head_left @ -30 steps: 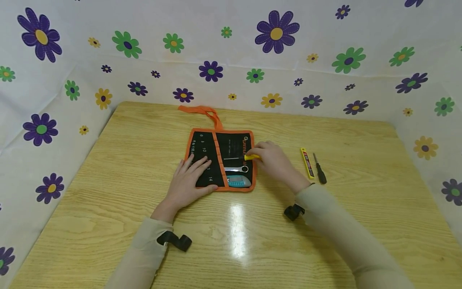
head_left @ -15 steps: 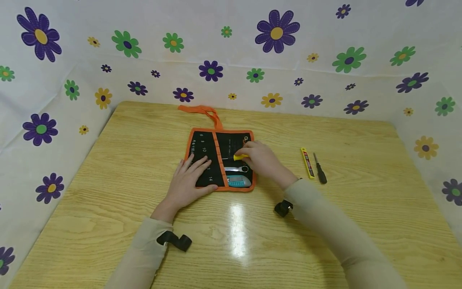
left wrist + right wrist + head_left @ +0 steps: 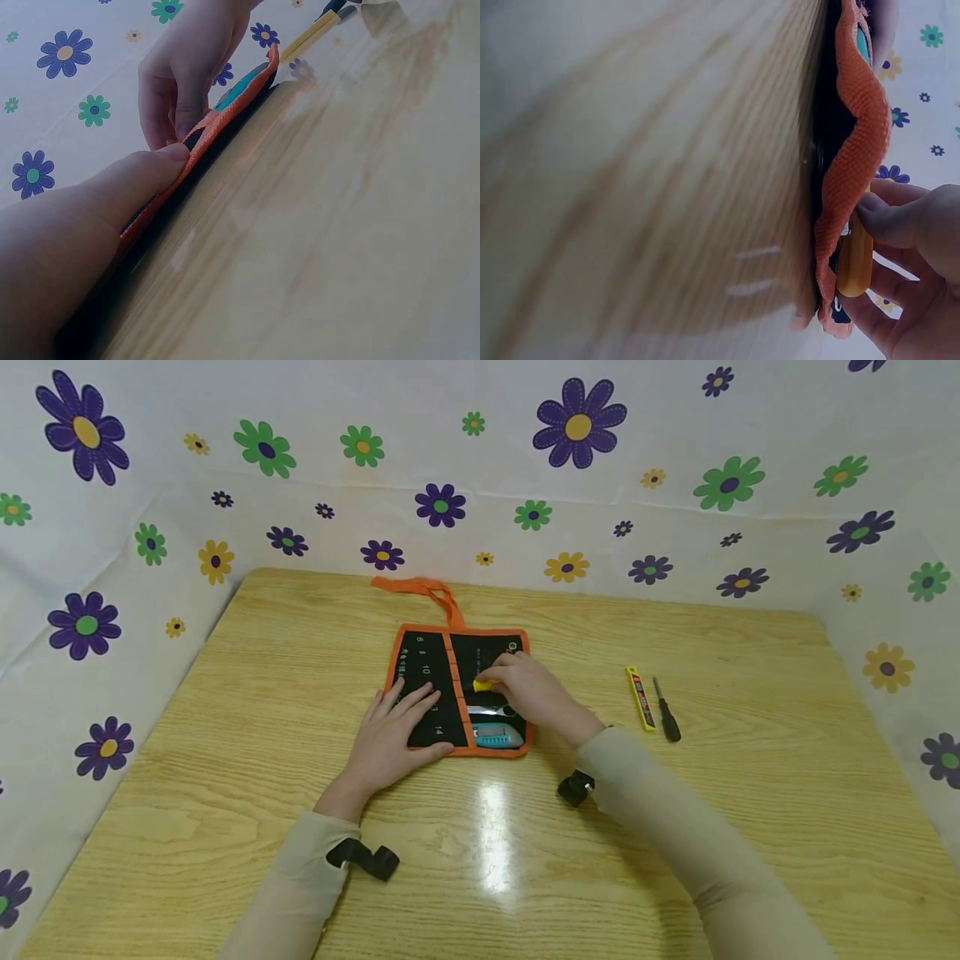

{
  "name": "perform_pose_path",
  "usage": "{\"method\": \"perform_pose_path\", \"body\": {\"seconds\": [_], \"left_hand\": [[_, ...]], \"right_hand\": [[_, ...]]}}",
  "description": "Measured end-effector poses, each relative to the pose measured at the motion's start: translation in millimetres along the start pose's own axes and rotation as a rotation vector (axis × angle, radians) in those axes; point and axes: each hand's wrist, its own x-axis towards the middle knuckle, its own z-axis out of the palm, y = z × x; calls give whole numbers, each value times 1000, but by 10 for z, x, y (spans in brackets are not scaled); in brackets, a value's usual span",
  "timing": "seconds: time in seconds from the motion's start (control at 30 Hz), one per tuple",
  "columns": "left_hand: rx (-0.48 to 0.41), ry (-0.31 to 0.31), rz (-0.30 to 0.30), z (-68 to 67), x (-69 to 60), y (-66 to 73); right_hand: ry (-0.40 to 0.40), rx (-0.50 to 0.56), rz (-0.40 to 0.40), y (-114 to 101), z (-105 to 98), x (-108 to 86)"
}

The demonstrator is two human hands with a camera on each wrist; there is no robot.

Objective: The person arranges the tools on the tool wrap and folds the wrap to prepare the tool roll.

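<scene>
A black tool pouch with orange trim point(image 3: 487, 632) lies spread on the table in the head view. Across its left, numbered half rests my left hand point(image 3: 386, 739), fingers spread, thumb on the lower edge. My right hand point(image 3: 538, 696) grips the yellow handle of a screwdriver point(image 3: 483, 686) over the right half. The screwdriver's shaft is out of sight at the pocket edge; the right wrist view shows the yellow handle point(image 3: 856, 262) between thumb and fingers. Below it a combination wrench point(image 3: 489, 711) and a teal utility knife point(image 3: 497, 736) sit partly in pockets.
To the right lie a narrow yellow case point(image 3: 640, 697) and a black-handled screwdriver point(image 3: 666, 714). Orange tie straps point(image 3: 446, 602) trail from the pouch's far edge. A flower-print cloth point(image 3: 495, 527) hangs behind the wooden table point(image 3: 262, 693).
My right hand has moved left with the yellow-handled screwdriver, and its shaft has gone from sight into the pouch pocket. My left hand has stayed on the pouch.
</scene>
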Motion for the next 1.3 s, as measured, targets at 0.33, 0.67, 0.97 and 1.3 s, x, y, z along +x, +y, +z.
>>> {"method": "perform_pose_path", "body": {"seconds": [0.33, 0.67, 0.97, 1.3], "left_hand": [[-1, -3, -2, 4, 1, -5], [-7, -6, 0, 5, 0, -9], [-11, -5, 7, 2, 2, -12], [-11, 0, 15, -1, 1, -11]], "right_hand": [[-60, -106, 13, -55, 23, 55], [-52, -30, -7, -142, 11, 133], [-76, 19, -9, -181, 13, 199], [-87, 109, 46, -203, 28, 234]]}}
